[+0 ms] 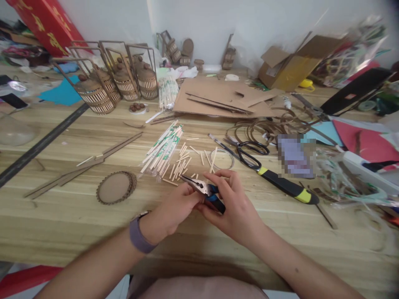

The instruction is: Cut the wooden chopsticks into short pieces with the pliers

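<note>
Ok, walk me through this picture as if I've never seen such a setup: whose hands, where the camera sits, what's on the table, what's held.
There is no machine here. The camera sits on a person's head and looks forward and down, so the two bare arms coming in from the bottom edge are that person's own. The left hand, with a grey wristband, and the right hand meet over a wooden table. The right hand grips blue-handled pliers; the left hand's fingers rest at the metal jaws. What is between the jaws is too small to tell. Just beyond lie cut wooden sticks, a packet of chopsticks, scissors, a black and yellow utility knife and a round cardboard disc. Further back stand small cardboard baskets and flat cardboard sheets.
</note>
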A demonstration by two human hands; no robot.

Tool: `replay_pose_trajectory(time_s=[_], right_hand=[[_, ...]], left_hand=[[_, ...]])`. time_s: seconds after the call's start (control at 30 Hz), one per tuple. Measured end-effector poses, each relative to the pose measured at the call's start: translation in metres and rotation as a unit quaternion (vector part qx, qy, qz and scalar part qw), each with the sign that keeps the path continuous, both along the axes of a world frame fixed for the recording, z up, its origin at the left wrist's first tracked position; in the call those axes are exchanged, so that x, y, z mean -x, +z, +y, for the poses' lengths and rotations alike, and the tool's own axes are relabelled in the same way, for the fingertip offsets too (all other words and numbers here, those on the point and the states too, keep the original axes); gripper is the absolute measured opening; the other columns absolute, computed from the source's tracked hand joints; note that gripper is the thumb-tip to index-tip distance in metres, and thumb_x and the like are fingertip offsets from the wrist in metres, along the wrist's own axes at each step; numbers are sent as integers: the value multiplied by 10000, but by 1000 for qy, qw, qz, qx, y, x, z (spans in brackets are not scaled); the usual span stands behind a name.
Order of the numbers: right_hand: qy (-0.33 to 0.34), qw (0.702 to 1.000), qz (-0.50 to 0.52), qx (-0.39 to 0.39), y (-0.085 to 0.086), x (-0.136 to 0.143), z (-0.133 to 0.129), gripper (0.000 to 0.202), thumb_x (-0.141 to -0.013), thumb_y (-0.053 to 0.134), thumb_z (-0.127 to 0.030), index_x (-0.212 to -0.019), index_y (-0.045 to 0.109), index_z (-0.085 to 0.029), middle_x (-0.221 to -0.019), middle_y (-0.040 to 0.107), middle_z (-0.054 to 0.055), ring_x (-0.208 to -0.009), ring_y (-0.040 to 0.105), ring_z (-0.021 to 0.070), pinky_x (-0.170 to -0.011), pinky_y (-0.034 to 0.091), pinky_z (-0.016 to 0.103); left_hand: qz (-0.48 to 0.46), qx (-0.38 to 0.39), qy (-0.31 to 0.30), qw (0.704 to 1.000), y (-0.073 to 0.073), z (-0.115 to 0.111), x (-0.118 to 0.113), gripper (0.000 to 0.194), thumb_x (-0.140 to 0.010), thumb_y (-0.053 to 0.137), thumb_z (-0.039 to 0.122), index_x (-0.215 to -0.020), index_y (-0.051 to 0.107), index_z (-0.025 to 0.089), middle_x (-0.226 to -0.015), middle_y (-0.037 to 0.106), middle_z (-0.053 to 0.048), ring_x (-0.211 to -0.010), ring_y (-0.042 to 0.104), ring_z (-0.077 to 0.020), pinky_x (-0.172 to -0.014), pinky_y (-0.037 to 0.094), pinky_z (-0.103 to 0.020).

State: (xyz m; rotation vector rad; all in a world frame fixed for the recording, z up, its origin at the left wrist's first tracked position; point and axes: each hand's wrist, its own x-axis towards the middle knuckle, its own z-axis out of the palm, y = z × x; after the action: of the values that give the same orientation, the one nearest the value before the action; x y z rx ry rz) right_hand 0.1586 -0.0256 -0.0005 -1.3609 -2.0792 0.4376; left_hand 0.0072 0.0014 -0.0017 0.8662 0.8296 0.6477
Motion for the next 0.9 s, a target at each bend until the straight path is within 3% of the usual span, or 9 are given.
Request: replay_pose_trajectory(time_s=[0.23, 0.33, 0.4, 0.5, 0.67, 0.73, 0.9], right_hand=[[4, 1000, -1, 4, 0, -1, -1, 555, -777, 629, -210, -1294, 429, -210, -1180, 435, 143, -1046, 579, 280, -825, 553, 434], [10, 998, 39, 50, 12, -6, -5, 451, -823, 594, -243, -1252, 456, -221, -1157, 489, 129, -1075, 554, 266, -859, 523, 418], [6, 990, 69, 120, 23, -12, -9, 317, -844, 553, -248, -1157, 504, -241, -1070, 565, 89, -976, 583, 234, -838, 512, 394], [-21, 953, 103, 282, 37, -29, -17, 184, -850, 526, -324, -1004, 575, -236, -895, 630, 43, -826, 600, 216, -732, 507, 351], [-70, 842, 190, 499, 46, -58, -30, 287, -755, 624, -415, -967, 646, -223, -923, 667, 45, -862, 598, 224, -749, 486, 340], [-77, 815, 202, 537, 47, -63, -32, 256, -731, 633, -375, -930, 658, -216, -906, 670, 45, -822, 593, 207, -724, 480, 327], [-46, 795, 227, 561, 49, -58, -31, 232, -699, 621, -337, -882, 670, -204, -858, 665, 46, -773, 608, 190, -698, 498, 317]], left_hand=[[60, -37, 33, 997, -3, -1, 2, 161, -775, 632, 329, -747, 616, 171, -760, 668, -7, -799, 596, -175, -761, 445, -284], [64, -57, 22, 996, 1, 1, 5, 220, -810, 615, 380, -748, 601, 169, -708, 661, -3, -710, 595, -152, -690, 435, -263], [66, -72, 0, 995, 5, 3, 8, 259, -840, 585, 416, -778, 593, 164, -688, 674, -13, -662, 607, -148, -650, 431, -260], [78, -92, -25, 992, 9, 4, 10, 283, -883, 535, 428, -793, 564, 161, -692, 704, -34, -648, 631, -150, -648, 439, -265], [98, -105, -47, 989, 12, 0, 11, 258, -907, 499, 395, -840, 567, 156, -702, 722, -46, -644, 631, -143, -645, 445, -261], [100, -111, -60, 987, 12, -1, 11, 274, -908, 495, 408, -883, 582, 149, -721, 725, -53, -660, 630, -144, -659, 453, -264], [99, -110, -98, 984, 13, -4, 9, 318, -900, 497, 442, -937, 589, 140, -686, 709, -45, -621, 619, -135, -646, 448, -257]])
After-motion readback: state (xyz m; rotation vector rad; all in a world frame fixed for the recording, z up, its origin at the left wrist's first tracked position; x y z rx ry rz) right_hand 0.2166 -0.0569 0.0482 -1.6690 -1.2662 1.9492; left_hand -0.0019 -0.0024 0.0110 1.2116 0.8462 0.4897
